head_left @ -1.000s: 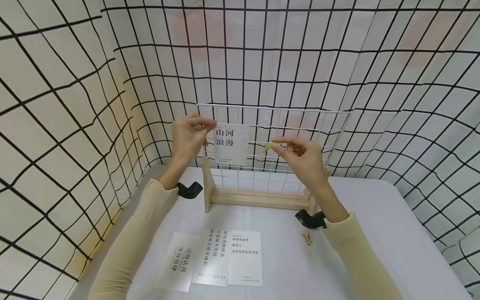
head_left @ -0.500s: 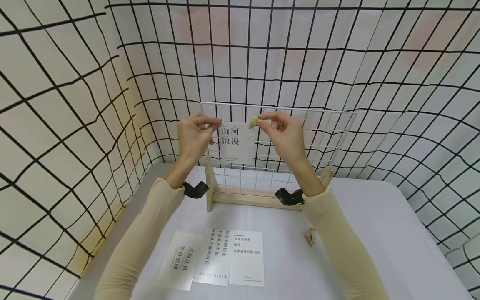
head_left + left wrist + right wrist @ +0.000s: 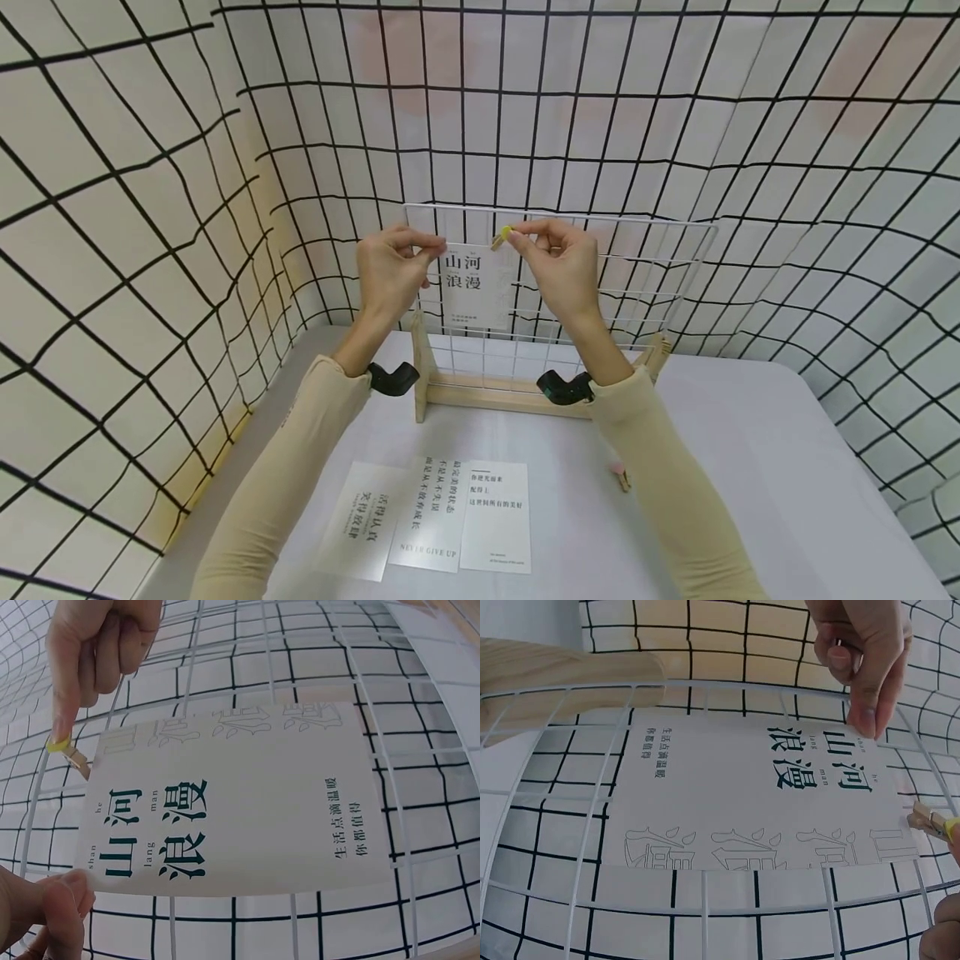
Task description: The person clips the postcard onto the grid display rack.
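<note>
While the left hand (image 3: pixel 390 271) pinches the upper left corner of the white card (image 3: pixel 474 287) against the white wire grid panel (image 3: pixel 652 275), the right hand (image 3: pixel 558 267) pinches a small wooden clothespin (image 3: pixel 501 239) with a yellow tip at the card's upper right corner; the clothespin touches the card edge, though whether it grips the wire cannot be told; the panel stands upright in a wooden base (image 3: pixel 480 392) on the grey table (image 3: pixel 750 467); three more printed cards (image 3: pixel 438 517) lie flat near the table's front edge; another clothespin (image 3: pixel 621 477) lies beside the right forearm.
</note>
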{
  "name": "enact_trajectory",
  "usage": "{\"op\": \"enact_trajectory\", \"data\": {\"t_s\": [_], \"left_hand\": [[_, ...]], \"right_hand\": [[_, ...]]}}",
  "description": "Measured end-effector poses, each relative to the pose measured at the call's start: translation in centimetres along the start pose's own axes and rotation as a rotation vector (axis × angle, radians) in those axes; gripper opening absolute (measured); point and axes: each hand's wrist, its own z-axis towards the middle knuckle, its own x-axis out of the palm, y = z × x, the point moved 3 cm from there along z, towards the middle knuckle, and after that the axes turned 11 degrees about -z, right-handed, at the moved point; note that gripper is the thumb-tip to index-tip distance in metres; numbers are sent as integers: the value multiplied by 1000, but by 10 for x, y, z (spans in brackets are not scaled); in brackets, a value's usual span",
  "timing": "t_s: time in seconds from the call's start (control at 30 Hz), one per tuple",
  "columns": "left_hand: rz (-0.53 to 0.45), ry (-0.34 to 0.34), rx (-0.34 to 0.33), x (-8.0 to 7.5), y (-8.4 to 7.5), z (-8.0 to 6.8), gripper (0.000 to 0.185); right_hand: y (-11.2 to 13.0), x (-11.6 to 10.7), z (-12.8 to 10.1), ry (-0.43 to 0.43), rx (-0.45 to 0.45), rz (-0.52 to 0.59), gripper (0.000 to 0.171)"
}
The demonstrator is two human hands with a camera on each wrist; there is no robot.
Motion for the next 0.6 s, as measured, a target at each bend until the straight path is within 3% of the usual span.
{"op": "enact_trajectory", "data": {"t_s": [0.37,0.6], "left_hand": [[11,-17,17,1,1,1,3],[94,-30,85,1,-1,2,5]], "right_hand": [[0,10,-2,-25,4,1,14],[-1,12,-2,-33,11,-7,14]]}}
